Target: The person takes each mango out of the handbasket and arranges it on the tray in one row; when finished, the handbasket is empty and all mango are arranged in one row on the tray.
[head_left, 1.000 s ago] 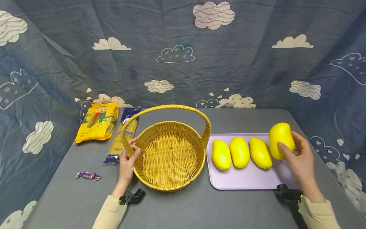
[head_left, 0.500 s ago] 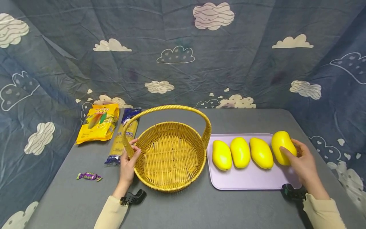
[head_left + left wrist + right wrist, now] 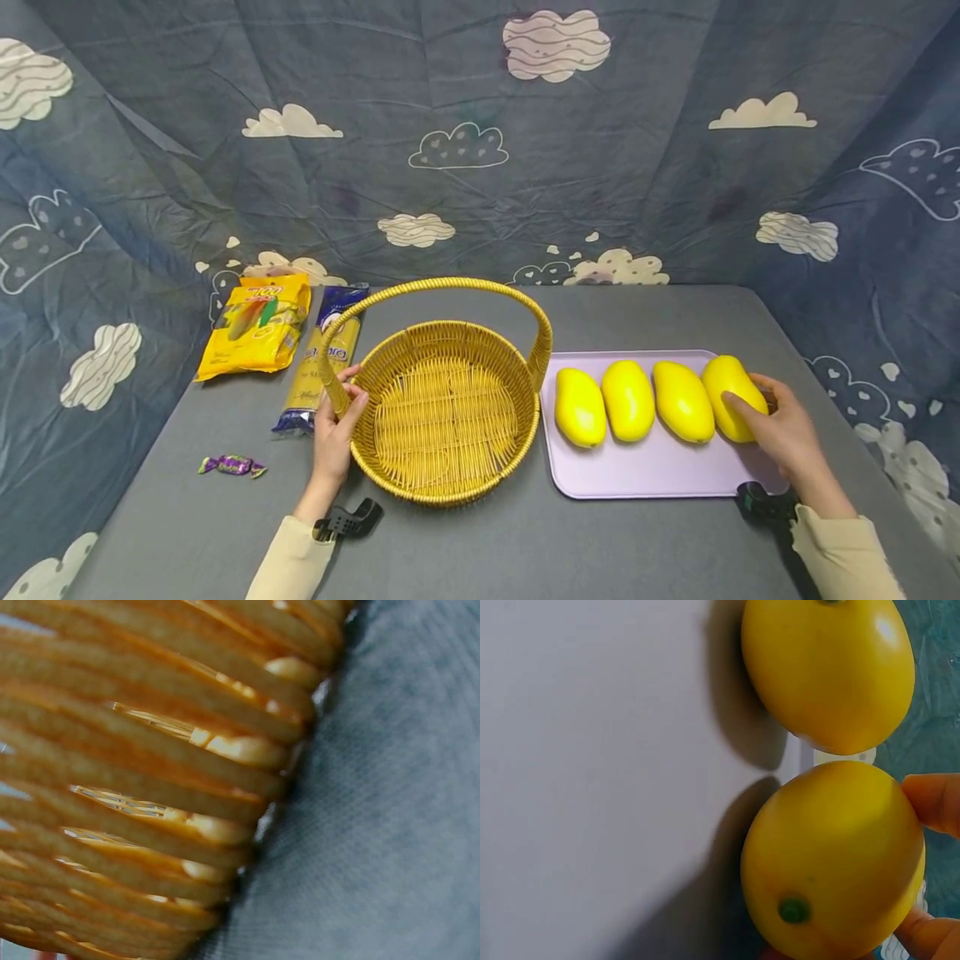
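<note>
A round woven basket point(image 3: 450, 417) with an arched handle stands mid-table, its inside bare. My left hand point(image 3: 332, 437) grips its left side at the foot of the handle; in the left wrist view the basket's slatted wall point(image 3: 150, 772) fills most of the frame. On the right, a lilac tray point(image 3: 637, 475) bears three yellow mangoes point(image 3: 628, 402) in a row. At the row's right end, my right hand point(image 3: 787, 433) holds another mango point(image 3: 733, 398) between thumb and fingers. Its green stem end shows in the right wrist view, where the held mango point(image 3: 832, 855) lies close beside its neighbour point(image 3: 832, 675).
Behind the left hand lie a yellow snack bag point(image 3: 255, 325) and a pasta packet point(image 3: 322, 362). A purple wrapped candy point(image 3: 232, 466) rests nearer the front left. The basket's right rim comes close to the tray's left edge. A cloud-patterned cloth point(image 3: 450, 83) hangs behind the grey table point(image 3: 480, 550).
My right hand has lowered the mango onto the tray's right end, then shifted it left against the row. The left hand and the basket have stayed in place.
</note>
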A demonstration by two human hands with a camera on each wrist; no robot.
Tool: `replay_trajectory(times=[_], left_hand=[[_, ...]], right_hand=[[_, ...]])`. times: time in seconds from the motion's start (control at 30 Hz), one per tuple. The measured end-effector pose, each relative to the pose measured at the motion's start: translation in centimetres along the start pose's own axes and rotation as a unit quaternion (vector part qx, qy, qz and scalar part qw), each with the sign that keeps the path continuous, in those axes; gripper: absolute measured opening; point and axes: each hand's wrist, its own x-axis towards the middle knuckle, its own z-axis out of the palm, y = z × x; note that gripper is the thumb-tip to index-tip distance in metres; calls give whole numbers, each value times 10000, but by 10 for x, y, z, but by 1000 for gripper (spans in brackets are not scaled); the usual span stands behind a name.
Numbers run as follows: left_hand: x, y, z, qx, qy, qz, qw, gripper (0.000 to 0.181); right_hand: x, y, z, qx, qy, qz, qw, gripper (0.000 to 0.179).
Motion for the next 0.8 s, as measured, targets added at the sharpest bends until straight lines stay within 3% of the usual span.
replay_trajectory(times=[0.17, 0.3, 0.57, 0.8], left_hand=[[2, -21, -6, -105, 29, 7, 9999, 38], [2, -22, -6, -135, 29, 75, 9999, 38], [2, -22, -7, -129, -1, 142, 9998, 36], [1, -24, -7, -22, -8, 151, 9999, 28]], right_hand=[[4, 4, 2, -54, 27, 90, 9999, 96], [1, 2, 1, 14, 46, 208, 9998, 95], [18, 23, 1, -160, -133, 450, 9988, 98], [20, 27, 3, -378, -120, 250, 9989, 93]])
